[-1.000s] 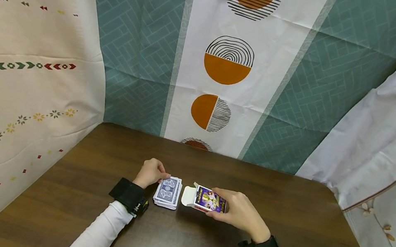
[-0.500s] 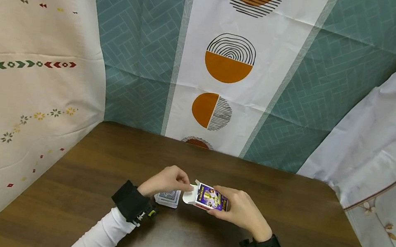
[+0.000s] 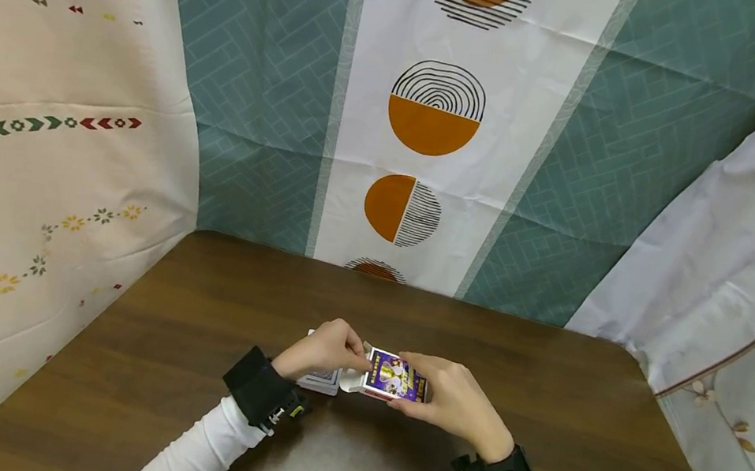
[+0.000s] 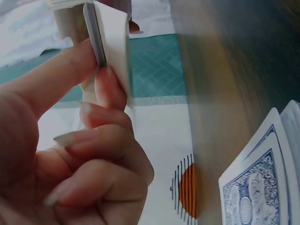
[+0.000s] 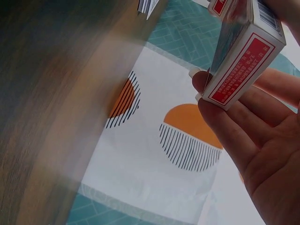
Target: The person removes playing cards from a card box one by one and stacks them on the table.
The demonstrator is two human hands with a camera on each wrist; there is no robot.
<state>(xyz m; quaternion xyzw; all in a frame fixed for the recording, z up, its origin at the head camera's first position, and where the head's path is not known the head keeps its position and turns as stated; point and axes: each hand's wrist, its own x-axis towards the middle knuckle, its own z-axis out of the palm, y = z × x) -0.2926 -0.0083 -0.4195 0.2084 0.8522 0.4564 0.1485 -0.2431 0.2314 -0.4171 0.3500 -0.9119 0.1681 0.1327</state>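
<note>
In the head view my right hand [image 3: 452, 400] grips a purple-fronted playing card box [image 3: 396, 377] by its sides, fingers and thumb on opposite edges. Its white flap [image 3: 351, 380] stands open toward the left. At that open end my left hand [image 3: 328, 352] pinches a thin grey-edged packet [image 4: 95, 35], apparently cards, between thumb and forefinger in the left wrist view. The packet's upper end is at the box mouth; how deep it sits cannot be told. Beneath the left hand lies a stack of blue-backed playing cards [image 3: 321, 382], partly hidden by it.
A brown wooden table [image 3: 256, 283] carries everything. Behind it hangs a teal and white cloth [image 3: 262, 133] with orange circles. Patterned cream cloth [image 3: 71, 171] borders the left side, white curtain [image 3: 697, 254] the right.
My left hand has moved right from the card stack to the box's open end. The right hand stays almost in place with the box.
</note>
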